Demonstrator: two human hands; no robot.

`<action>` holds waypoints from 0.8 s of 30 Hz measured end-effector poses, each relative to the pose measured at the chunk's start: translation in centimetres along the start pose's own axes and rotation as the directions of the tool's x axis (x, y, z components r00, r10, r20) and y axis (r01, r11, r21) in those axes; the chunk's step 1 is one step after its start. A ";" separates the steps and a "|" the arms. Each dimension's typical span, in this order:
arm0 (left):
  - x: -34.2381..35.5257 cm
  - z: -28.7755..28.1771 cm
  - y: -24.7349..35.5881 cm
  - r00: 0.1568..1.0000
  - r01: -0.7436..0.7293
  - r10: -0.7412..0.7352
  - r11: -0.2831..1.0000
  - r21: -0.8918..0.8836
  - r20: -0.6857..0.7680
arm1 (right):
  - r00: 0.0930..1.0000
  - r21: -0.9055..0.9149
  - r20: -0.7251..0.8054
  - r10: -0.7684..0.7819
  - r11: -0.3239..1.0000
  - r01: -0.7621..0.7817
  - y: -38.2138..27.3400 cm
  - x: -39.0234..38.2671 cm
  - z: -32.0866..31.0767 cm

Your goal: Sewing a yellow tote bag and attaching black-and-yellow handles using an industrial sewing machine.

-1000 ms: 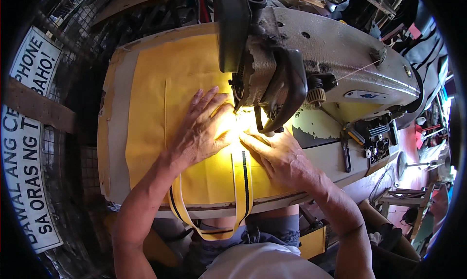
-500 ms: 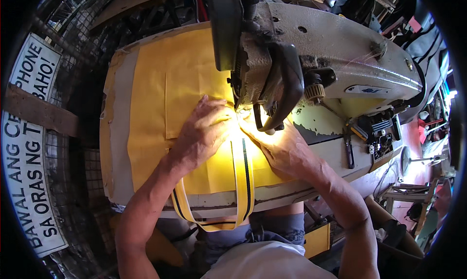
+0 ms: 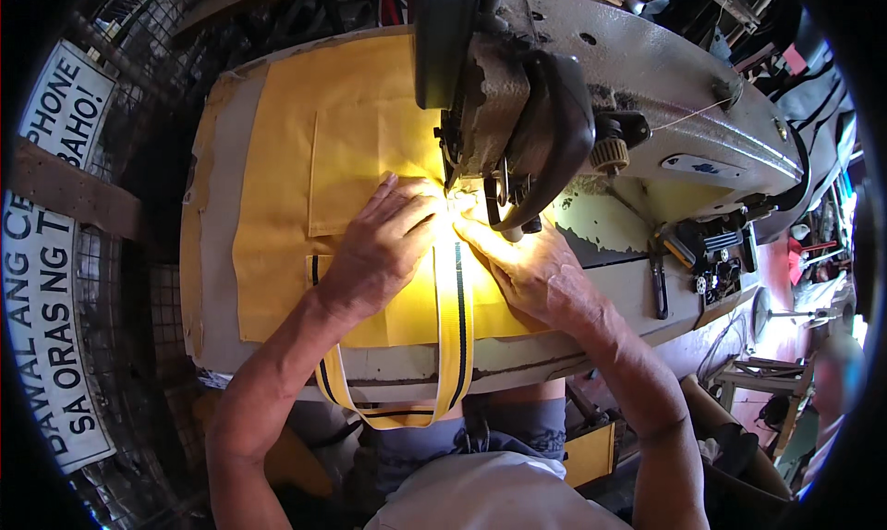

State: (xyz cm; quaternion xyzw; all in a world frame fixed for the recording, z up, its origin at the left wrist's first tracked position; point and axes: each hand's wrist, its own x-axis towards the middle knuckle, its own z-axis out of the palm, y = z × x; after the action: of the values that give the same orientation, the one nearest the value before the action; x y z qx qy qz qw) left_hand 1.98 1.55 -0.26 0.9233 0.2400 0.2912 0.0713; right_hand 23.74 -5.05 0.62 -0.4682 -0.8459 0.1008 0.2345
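Observation:
Yellow fabric (image 3: 273,225) lies under the needle area (image 3: 447,190) of a sewing machine (image 3: 647,96), lit brightly there. A yellow strap with a dark stripe (image 3: 451,345) runs from beneath my hands and loops over the table's front edge. My left hand (image 3: 379,253) rests on the fabric left of the needle, fingers slightly bent and lying on it. My right hand (image 3: 536,271) presses on the fabric and strap just right of the needle, index finger stretched out, its tip washed out by glare.
The worn table (image 3: 217,253) has tools and small parts (image 3: 716,262) at its right. Wire mesh (image 3: 166,304) with signboards (image 3: 65,345) stands left. A blurred person (image 3: 836,382) shows at the right edge; a fan (image 3: 762,313) is behind the table's right end.
The fabric and strap have moved away from me under the machine, with my hands. My left hand's fingers are more bunched. The view has shifted slightly, and the blurred person has appeared at the right.

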 end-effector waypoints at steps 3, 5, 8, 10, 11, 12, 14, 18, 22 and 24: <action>0.2 0.4 0.1 1.000 0.005 -0.005 1.000 0.013 -0.024 | 1.000 -0.008 -0.027 0.000 1.000 0.000 0.4 0.2 0.3; 0.7 0.5 -0.4 0.997 0.008 -0.010 1.000 -0.030 -0.075 | 0.998 -0.076 -0.039 -0.049 0.996 0.046 0.7 0.2 0.4; 1.1 0.9 -0.9 0.996 0.058 -0.060 0.998 -0.030 -0.069 | 1.000 -0.155 0.023 0.013 0.988 -0.009 1.0 -1.2 -0.5; 0.8 0.9 -0.7 0.996 0.069 -0.069 0.998 -0.010 -0.048 | 0.967 -0.104 -0.252 0.023 0.993 -0.051 0.7 -4.0 -1.7; 0.5 1.0 -0.4 0.994 0.112 -0.112 0.994 -0.004 -0.006 | 0.954 -0.134 -0.288 0.079 0.983 -0.121 0.7 -6.0 -2.7; 0.2 1.0 0.0 0.987 0.154 -0.154 0.988 0.005 0.036 | 0.929 -0.259 -0.331 0.164 0.931 -0.257 0.5 -8.4 -3.9; -0.3 0.9 0.5 0.991 0.134 -0.134 0.991 0.028 0.009 | 0.816 -0.330 -0.534 0.221 0.834 -0.442 1.8 -12.2 -5.8; -0.4 0.6 1.1 0.989 0.142 -0.144 0.989 0.046 0.037 | 0.580 -0.255 -0.739 0.341 0.656 -0.710 5.7 -17.0 -6.7; -0.3 0.4 1.1 0.992 0.113 -0.116 0.992 0.061 0.052 | 0.571 -0.258 -0.756 0.319 0.657 -0.708 7.4 -18.1 -5.3; -0.3 0.3 1.2 0.991 0.122 -0.125 0.991 0.061 0.055 | 0.575 -0.228 -0.751 0.325 0.689 -0.688 7.3 -18.1 -5.1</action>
State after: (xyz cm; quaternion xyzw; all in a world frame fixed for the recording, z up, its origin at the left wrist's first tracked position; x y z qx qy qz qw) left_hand 2.41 0.38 -0.37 0.9165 0.3027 0.2520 0.0697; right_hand 39.86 -16.58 -3.27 -0.7458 -0.5221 -0.2272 0.3458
